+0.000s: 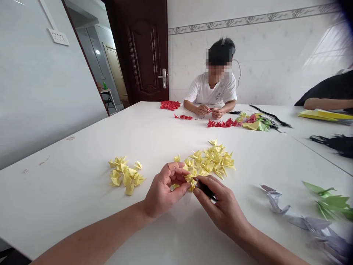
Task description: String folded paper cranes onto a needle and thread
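My left hand (168, 187) pinches a small yellow folded-paper piece (191, 178) between thumb and fingers. Close beside it on the right, my right hand (220, 200) is closed on a black tool (206, 190), whose tip meets the yellow piece. What kind of tool it is, I cannot make out. Just beyond my hands lies a large pile of yellow folded-paper pieces (215, 160), partly hidden by my fingers. A smaller yellow pile (127, 175) sits to the left of my left hand.
Grey-white paper cranes (311, 223) and green ones (331, 200) lie at the right. Across the white table (82, 147), a person (213, 88) handles red pieces near a red pile (170, 105). Black strands (335, 143) and another person's arm (328, 103) are farther right.
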`<state>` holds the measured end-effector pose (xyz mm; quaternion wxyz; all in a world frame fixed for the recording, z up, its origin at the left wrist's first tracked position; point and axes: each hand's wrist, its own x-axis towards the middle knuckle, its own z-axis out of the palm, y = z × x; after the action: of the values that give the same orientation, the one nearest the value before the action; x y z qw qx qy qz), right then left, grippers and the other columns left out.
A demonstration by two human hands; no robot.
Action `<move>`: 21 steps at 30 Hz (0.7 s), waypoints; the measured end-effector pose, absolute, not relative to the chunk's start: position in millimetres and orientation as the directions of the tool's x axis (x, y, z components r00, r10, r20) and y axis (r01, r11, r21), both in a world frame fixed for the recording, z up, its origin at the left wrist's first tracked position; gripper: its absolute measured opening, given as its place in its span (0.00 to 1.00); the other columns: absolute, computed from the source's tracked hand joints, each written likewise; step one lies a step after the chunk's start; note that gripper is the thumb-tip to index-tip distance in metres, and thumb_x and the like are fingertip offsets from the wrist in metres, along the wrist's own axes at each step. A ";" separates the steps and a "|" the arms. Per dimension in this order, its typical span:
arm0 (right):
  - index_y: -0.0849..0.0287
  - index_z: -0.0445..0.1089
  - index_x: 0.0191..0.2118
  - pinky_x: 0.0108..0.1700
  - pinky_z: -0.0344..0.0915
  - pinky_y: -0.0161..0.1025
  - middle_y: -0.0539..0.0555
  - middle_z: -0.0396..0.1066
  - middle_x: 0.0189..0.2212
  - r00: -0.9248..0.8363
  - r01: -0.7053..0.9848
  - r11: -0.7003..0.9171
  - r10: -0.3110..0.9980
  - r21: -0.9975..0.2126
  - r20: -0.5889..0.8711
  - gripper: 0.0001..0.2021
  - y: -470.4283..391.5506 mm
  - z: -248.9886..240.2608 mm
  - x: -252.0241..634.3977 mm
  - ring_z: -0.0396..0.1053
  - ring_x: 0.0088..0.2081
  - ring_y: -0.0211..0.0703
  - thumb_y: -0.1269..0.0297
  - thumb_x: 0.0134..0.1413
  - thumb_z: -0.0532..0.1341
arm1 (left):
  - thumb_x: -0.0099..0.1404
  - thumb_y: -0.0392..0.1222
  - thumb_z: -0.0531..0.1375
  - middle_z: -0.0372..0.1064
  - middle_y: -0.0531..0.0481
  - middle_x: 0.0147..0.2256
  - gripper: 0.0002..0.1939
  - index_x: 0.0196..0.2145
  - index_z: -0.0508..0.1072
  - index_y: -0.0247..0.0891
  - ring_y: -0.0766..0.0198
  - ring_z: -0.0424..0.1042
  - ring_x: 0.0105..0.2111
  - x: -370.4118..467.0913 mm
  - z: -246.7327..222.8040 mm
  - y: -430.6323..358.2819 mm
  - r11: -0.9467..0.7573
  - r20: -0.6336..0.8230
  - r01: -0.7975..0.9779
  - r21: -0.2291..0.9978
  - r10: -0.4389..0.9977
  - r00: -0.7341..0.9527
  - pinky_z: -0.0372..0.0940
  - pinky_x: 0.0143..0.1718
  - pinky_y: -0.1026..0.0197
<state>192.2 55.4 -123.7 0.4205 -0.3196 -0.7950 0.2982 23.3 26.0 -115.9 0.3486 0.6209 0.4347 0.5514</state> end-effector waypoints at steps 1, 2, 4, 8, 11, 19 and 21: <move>0.57 0.66 0.42 0.28 0.64 0.34 0.54 0.67 0.30 -0.451 0.261 0.627 0.752 -0.734 0.481 0.08 55.4 -124.9 191.7 0.66 0.29 0.39 0.64 0.57 0.55 | 0.58 0.32 0.60 0.69 0.49 0.39 0.19 0.47 0.61 0.43 0.67 0.72 0.36 23.3 -115.9 25.7 -0.387 0.390 0.161 0.908 0.921 0.015 0.70 0.39 0.61; 0.58 0.66 0.42 0.28 0.64 0.34 0.54 0.67 0.30 -0.461 0.262 0.637 0.743 -0.725 0.486 0.08 55.5 -126.0 191.4 0.66 0.29 0.39 0.64 0.57 0.55 | 0.58 0.32 0.60 0.69 0.49 0.39 0.20 0.47 0.61 0.43 0.67 0.72 0.36 23.2 -116.0 25.4 -0.398 0.401 0.170 0.901 0.916 0.017 0.70 0.40 0.61; 0.58 0.66 0.41 0.27 0.64 0.33 0.53 0.66 0.28 -0.471 0.267 0.654 0.729 -0.708 0.497 0.07 55.7 -127.3 190.9 0.64 0.27 0.38 0.65 0.58 0.55 | 0.58 0.31 0.59 0.70 0.49 0.40 0.21 0.48 0.61 0.43 0.66 0.72 0.37 22.6 -116.9 25.1 -0.432 0.435 0.195 0.881 0.900 0.029 0.70 0.40 0.61; 0.58 0.66 0.34 0.25 0.60 0.32 0.50 0.62 0.23 -0.468 0.275 0.685 0.709 -0.675 0.528 0.05 55.5 -126.0 190.3 0.60 0.24 0.36 0.65 0.59 0.54 | 0.58 0.31 0.59 0.70 0.49 0.40 0.20 0.47 0.60 0.43 0.66 0.72 0.37 21.5 -118.8 24.7 -0.517 0.521 0.269 0.812 0.851 0.066 0.70 0.40 0.61; 0.58 0.65 0.31 0.24 0.58 0.32 0.48 0.60 0.22 -0.465 0.275 0.679 0.713 -0.680 0.525 0.06 54.7 -124.0 190.2 0.58 0.23 0.35 0.65 0.59 0.54 | 0.59 0.30 0.59 0.69 0.49 0.40 0.18 0.45 0.61 0.43 0.67 0.72 0.36 21.4 -119.1 24.9 -0.553 0.558 0.309 0.773 0.826 0.081 0.70 0.40 0.63; 0.57 0.60 0.26 0.24 0.56 0.31 0.47 0.57 0.21 -0.465 0.269 0.658 0.728 -0.703 0.504 0.10 54.5 -122.1 190.7 0.56 0.22 0.34 0.66 0.60 0.53 | 0.60 0.30 0.58 0.68 0.49 0.40 0.17 0.45 0.61 0.43 0.68 0.71 0.36 21.6 -118.3 25.8 -0.561 0.563 0.325 0.761 0.821 0.098 0.70 0.40 0.63; 0.57 0.60 0.26 0.24 0.55 0.31 0.47 0.56 0.21 -0.464 0.267 0.661 0.726 -0.702 0.507 0.10 55.1 -121.6 190.6 0.56 0.22 0.34 0.66 0.60 0.53 | 0.60 0.30 0.58 0.68 0.50 0.40 0.17 0.45 0.61 0.43 0.68 0.71 0.36 21.9 -118.1 25.2 -0.555 0.556 0.326 0.766 0.825 0.098 0.71 0.39 0.63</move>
<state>190.6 55.1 -121.6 0.4174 -0.3066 -0.8100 0.2752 21.9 25.2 -118.1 0.2348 0.7029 0.4093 0.5322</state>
